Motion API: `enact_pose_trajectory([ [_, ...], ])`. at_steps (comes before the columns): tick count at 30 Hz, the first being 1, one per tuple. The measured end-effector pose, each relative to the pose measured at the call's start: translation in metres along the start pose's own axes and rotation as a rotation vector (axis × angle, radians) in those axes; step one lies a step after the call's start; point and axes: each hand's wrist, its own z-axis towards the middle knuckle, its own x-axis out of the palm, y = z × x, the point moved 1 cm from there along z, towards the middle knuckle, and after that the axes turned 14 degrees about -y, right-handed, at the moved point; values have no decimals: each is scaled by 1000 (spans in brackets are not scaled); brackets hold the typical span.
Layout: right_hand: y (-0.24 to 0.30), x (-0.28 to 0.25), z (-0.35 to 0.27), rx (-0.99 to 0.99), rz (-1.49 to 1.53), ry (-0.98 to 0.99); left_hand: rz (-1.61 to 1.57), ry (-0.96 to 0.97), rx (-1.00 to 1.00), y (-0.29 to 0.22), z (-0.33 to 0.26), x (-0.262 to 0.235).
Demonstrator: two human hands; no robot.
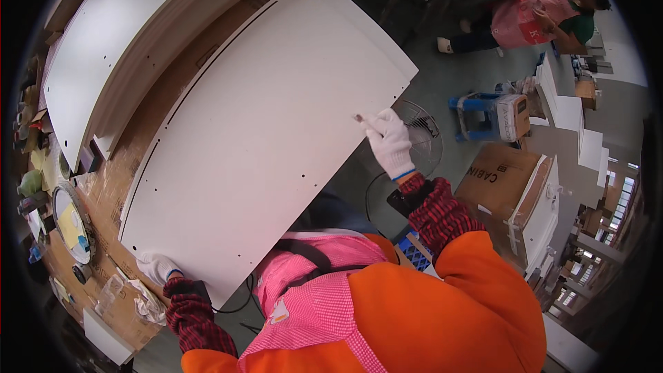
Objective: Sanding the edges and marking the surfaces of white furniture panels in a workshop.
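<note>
A large white panel (255,124) with small drilled holes and a dark slot along its curved far-left edge lies in front of me. My left hand (159,268), in a white knitted glove, holds the panel at its near-left corner; part of its fingers is hard to make out. Over the panel's right edge, my right hand (390,141), also gloved in white, is closed with the fingers pinched together. A small reddish-brown tip shows at its fingertips, too small to name.
More white panels (103,34) are stacked at the far left on a cardboard-covered table (110,200). A round tray (72,224) sits there. To the right are a fan (421,131), a blue stool (476,114) and a cardboard box (501,183). Another person (528,17) stands beyond.
</note>
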Motion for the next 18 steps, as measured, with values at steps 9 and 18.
enact_pose_trajectory([
  [9,36,2,60,93,126,25,81,0,-33,0,-1,-2],
  [18,84,20,-61,-499,221,481,47,-71,32,35,19,-1],
])
